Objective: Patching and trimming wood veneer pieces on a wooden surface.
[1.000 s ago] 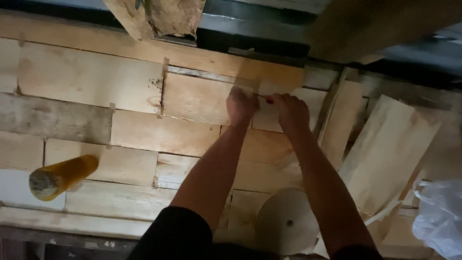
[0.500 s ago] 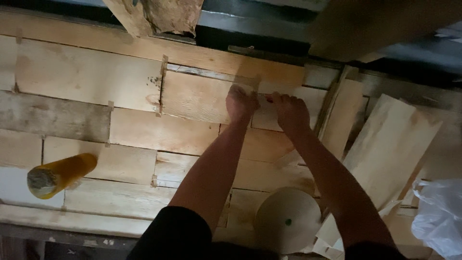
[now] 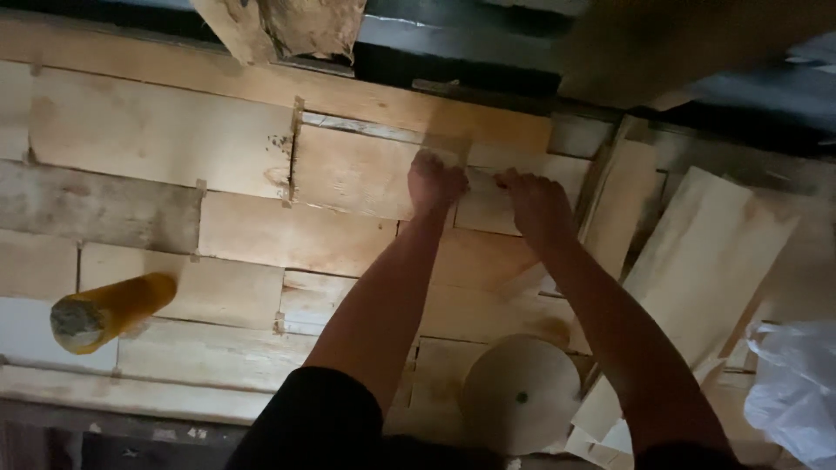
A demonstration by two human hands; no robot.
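Note:
My left hand (image 3: 435, 181) and my right hand (image 3: 537, 202) reach out side by side over a bench covered with thin pale wood veneer sheets (image 3: 348, 174). Between the two hands runs a short strip of light tape (image 3: 481, 179), pinched at each end by my fingers. It lies along the seam where two sheets meet. Other seams nearby carry small taped patches (image 3: 292, 157).
A yellow roll (image 3: 109, 311) lies at the left. A wide pale tape roll (image 3: 520, 393) stands near the front. Loose veneer pieces (image 3: 697, 261) pile up at the right, beside a white plastic bag (image 3: 797, 392). Dark gaps and torn veneer (image 3: 287, 26) border the far edge.
My hands have drawn slightly apart along the seam, stretching the tape strip between them. The view has hardly shifted.

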